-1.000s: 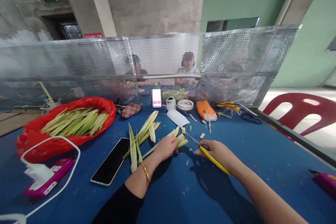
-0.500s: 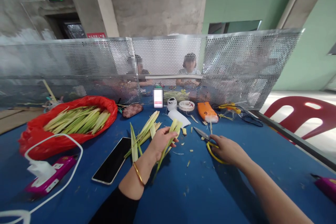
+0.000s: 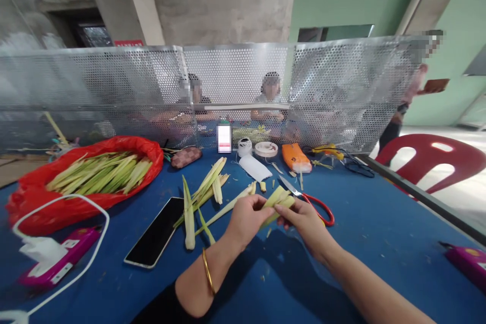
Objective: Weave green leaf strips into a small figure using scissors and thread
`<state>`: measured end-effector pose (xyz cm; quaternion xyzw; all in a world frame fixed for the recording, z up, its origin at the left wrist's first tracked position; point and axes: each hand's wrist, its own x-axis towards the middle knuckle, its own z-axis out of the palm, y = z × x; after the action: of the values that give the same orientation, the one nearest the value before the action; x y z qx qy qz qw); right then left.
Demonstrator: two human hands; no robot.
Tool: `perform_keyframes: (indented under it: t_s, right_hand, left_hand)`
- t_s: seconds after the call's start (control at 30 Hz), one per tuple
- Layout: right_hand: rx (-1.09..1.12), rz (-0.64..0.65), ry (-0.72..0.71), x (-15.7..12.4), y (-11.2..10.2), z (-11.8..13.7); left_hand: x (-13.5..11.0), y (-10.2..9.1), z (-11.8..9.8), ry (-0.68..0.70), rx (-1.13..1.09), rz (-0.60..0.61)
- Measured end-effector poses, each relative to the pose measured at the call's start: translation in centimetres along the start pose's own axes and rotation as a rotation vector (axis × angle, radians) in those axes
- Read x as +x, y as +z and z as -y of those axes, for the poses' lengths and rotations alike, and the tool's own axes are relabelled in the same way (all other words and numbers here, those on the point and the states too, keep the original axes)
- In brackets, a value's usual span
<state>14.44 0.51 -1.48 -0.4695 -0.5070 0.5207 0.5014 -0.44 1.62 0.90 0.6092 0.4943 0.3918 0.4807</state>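
Observation:
Between my two hands is a folded piece of pale green leaf strips, like corn husk. My left hand, with a gold bangle at the wrist, pinches its left side. Fingers and thumb of my right hand close on its right side. Just beyond my right hand lie scissors with red and yellow handles, their blades slightly apart and pointing away to the left. Loose leaf strips lie left of my left hand, and a long pale strip runs behind it.
A red plastic bag full of leaf strips stands at left, near a black-screened phone and a purple power strip. Thread spool, tape roll and orange packet line the back, before a perforated metal screen.
My right hand has let go of the scissors, which now lie on the table, and has come left to grip the leaf strips. My left hand has moved right with them. A person appears at far right.

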Motion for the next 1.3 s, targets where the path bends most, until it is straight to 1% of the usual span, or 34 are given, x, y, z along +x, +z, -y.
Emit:
perform_keyframes:
  t_s: [0.1,0.2,0.27,0.33,0.37,0.43,0.47,0.5,0.53,0.57,0.6,0.67,0.7,0.73,0.77,0.8,0.87,0.9,0.93,0.97,1.03,1.07,1.1,1.13,1.2,1.23,1.27,1.3]
  right_hand:
    - [0.013,0.029,0.011,-0.1,-0.5,0.5]
    - [-0.001,0.042,0.018,0.0,-1.0,0.8]
    - [-0.019,-0.011,-0.049,0.2,-1.4,1.1]
    - [-0.111,-0.053,-0.161,0.3,-2.0,1.5]
    - [-0.207,-0.025,-0.213,0.3,-2.4,1.7]
    - [-0.460,0.127,-0.290,0.2,-3.0,2.0]
    - [-0.578,0.206,-0.322,0.1,-3.2,2.2]
    - [-0.668,0.261,-0.351,0.0,-3.3,2.2]
    - [-0.721,0.275,-0.371,0.0,-3.4,2.2]
    - [-0.740,0.244,-0.372,0.0,-3.4,2.0]
    - [-0.725,0.180,-0.352,0.0,-3.4,1.8]
    - [-0.607,0.021,-0.270,0.3,-3.2,1.2]
    - [-0.519,-0.051,-0.219,0.5,-3.0,0.8]
    - [-0.426,-0.105,-0.173,0.6,-2.8,0.5]
    - [-0.336,-0.142,-0.140,0.7,-2.6,0.3]
    - [-0.260,-0.164,-0.120,0.7,-2.3,0.0]
    - [-0.159,-0.189,-0.110,0.6,-1.6,-0.3]
    - [-0.129,-0.198,-0.114,0.5,-1.3,-0.4]
    - [-0.111,-0.206,-0.121,0.4,-1.0,-0.5]
    - [-0.104,-0.212,-0.128,0.3,-0.9,-0.6]
    - [-0.094,-0.224,-0.140,0.2,-0.7,-0.7]
    - [-0.085,-0.230,-0.142,0.1,-0.7,-0.7]
    - [-0.074,-0.238,-0.140,0.1,-0.8,-0.8]
    - [-0.059,-0.248,-0.136,0.1,-0.8,-0.7]
    - [-0.020,-0.256,-0.125,0.1,-0.9,-0.7]
    - [-0.003,-0.242,-0.120,0.1,-0.8,-0.6]
    - [0.005,-0.212,-0.111,0.1,-0.7,-0.6]
    - [0.003,-0.168,-0.097,0.0,-0.5,-0.5]
  left_hand:
    - [0.3,-0.7,-0.2,-0.036,0.011,0.012]
    - [0.5,-1.0,-0.1,0.045,0.085,0.021]
    - [0.3,-1.1,-0.1,0.120,0.251,0.027]
    - [0.1,-1.2,-0.2,0.203,0.465,0.064]
    - [-0.1,-1.3,-0.3,0.244,0.558,0.091]
    - [-0.3,-1.3,-0.4,0.311,0.689,0.122]
    - [-0.3,-1.2,-0.4,0.333,0.730,0.114]
    - [-0.3,-1.2,-0.4,0.358,0.754,0.084]
    - [-0.4,-1.1,-0.4,0.395,0.758,0.025]
    - [-0.4,-1.1,-0.3,0.450,0.738,-0.061]
    - [-0.4,-0.9,-0.3,0.512,0.693,-0.171]
    - [-0.5,-0.6,-0.3,0.596,0.536,-0.431]
    - [-0.5,-0.4,-0.3,0.584,0.438,-0.543]
    - [-0.6,-0.2,-0.3,0.527,0.332,-0.610]
    - [-0.6,0.1,-0.2,0.435,0.221,-0.620]
    - [-0.6,0.4,-0.2,0.321,0.112,-0.579]
    - [-0.5,0.8,0.0,0.086,-0.081,-0.401]
    - [-0.5,0.9,0.0,-0.002,-0.156,-0.327]
    - [-0.4,1.0,0.0,-0.052,-0.212,-0.302]
    - [-0.5,1.0,-0.1,-0.064,-0.246,-0.322]
    - [-0.6,0.9,-0.4,-0.022,-0.261,-0.397]
    - [-0.8,0.8,-0.5,-0.013,-0.259,-0.390]
    - [-0.9,0.8,-0.6,-0.051,-0.264,-0.323]
    - [-1.1,0.8,-0.6,-0.143,-0.285,-0.202]
    - [-1.2,1.1,-0.3,-0.395,-0.393,0.056]
    - [-1.1,1.3,0.0,-0.482,-0.467,0.128]
    - [-1.1,1.5,0.3,-0.489,-0.550,0.123]
    - [-0.9,1.7,0.7,-0.443,-0.633,0.073]
